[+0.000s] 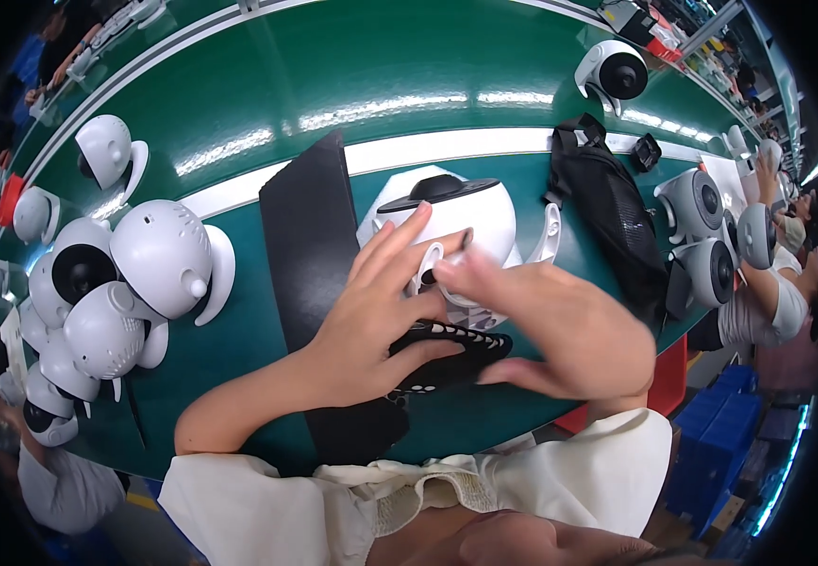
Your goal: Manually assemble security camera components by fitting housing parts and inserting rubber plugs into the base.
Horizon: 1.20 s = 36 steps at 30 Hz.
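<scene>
A white, round-bodied camera (pixel 484 217) with a black lens disc on top lies at the middle of the table, tilted toward the far side. My left hand (pixel 371 292) grips its near side, with the upper fingers laid along the white shell. A white ring-ended arm of the camera shows between my hands. Close to that ring, my right hand (pixel 579 330) is bent over the camera, its fingertips blurred by motion; whether they hold anything cannot be made out. Below, partly covered by both hands, lies a black piece with white spots (pixel 447 354).
A dark flat sheet (pixel 305 245) lies left of the camera. Several white cameras (pixel 159 259) cluster at the left. To the right are a black mesh bag (pixel 607 208), a small black item (pixel 646 152) and more cameras (pixel 697 203). Another camera (pixel 614 75) stands at the far right.
</scene>
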Available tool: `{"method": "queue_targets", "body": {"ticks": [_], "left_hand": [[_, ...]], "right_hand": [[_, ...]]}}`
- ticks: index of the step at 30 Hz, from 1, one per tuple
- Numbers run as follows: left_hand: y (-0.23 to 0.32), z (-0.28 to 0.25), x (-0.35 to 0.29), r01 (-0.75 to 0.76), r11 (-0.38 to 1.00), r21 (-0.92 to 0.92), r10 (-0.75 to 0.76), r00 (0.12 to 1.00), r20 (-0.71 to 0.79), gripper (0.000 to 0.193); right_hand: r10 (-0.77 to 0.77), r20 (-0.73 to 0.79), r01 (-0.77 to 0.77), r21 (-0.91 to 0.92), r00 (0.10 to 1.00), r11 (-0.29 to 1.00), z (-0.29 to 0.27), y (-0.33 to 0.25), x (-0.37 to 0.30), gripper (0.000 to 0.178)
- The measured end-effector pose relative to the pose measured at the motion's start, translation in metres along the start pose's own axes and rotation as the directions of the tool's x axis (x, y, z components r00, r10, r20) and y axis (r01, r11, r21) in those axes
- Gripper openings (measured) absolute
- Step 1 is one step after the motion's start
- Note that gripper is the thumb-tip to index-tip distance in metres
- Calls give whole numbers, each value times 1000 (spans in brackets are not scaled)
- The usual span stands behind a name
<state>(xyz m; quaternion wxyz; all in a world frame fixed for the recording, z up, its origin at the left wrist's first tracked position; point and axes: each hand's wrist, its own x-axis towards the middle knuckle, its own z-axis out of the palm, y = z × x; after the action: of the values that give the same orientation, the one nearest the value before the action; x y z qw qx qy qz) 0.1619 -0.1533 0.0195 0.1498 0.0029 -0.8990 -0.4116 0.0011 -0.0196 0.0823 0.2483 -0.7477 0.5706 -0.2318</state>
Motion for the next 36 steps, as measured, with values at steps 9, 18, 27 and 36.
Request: {"method": "queue_targets", "body": {"ticks": [9, 18, 27, 36], "left_hand": [[5, 2, 7, -49, 999, -20, 49, 999, 0, 21], [5, 0, 7, -1, 1000, -11, 1, 1000, 23, 19], [9, 3, 10, 30, 1000, 2, -30, 999, 14, 18], [6, 4, 10, 40, 999, -10, -40, 999, -12, 18]], "right_hand": [[74, -576, -57, 46, 814, 997, -25, 17, -32, 26], [339, -406, -167, 403, 849, 900, -18, 47, -37, 8], [297, -434, -180, 290, 851, 940, -20, 50, -38, 10], [267, -480, -172, 231, 836, 957, -17, 51, -35, 8]]}}
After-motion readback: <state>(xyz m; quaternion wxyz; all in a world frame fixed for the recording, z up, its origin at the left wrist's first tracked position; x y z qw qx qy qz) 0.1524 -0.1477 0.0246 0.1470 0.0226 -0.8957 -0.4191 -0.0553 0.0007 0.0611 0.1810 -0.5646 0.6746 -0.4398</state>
